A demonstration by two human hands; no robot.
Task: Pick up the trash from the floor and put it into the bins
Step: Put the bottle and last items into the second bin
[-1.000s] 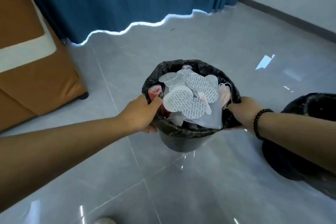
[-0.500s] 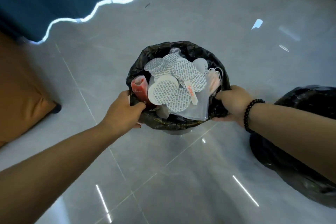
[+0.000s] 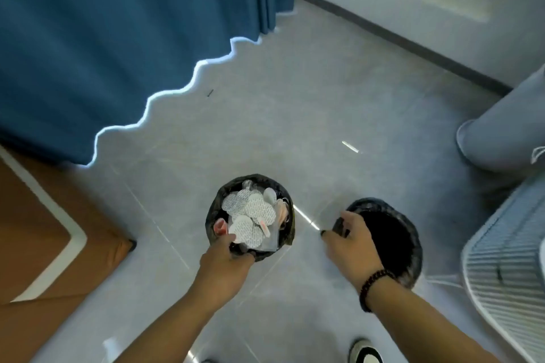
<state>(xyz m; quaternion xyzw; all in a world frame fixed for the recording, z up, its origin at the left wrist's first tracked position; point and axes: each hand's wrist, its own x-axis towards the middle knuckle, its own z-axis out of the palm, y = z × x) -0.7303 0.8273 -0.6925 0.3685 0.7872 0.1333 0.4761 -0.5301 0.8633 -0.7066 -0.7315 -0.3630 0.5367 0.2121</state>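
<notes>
Gripping the full black-lined round bin [image 3: 250,216] left hand [image 3: 225,262], right hand [image 3: 348,240] pinching the empty black-bagged bin's [image 3: 392,240] rim, lift both level

Both bare forearms reach forward and down from the bottom of the view. The left hand [image 3: 227,256] has its fingers curled over something at the near edge, knuckles up. The right hand [image 3: 349,240] (a dark bead bracelet [image 3: 372,286] circles its wrist) lies well apart to the right, fingers bent, pinching a dark rim
</notes>
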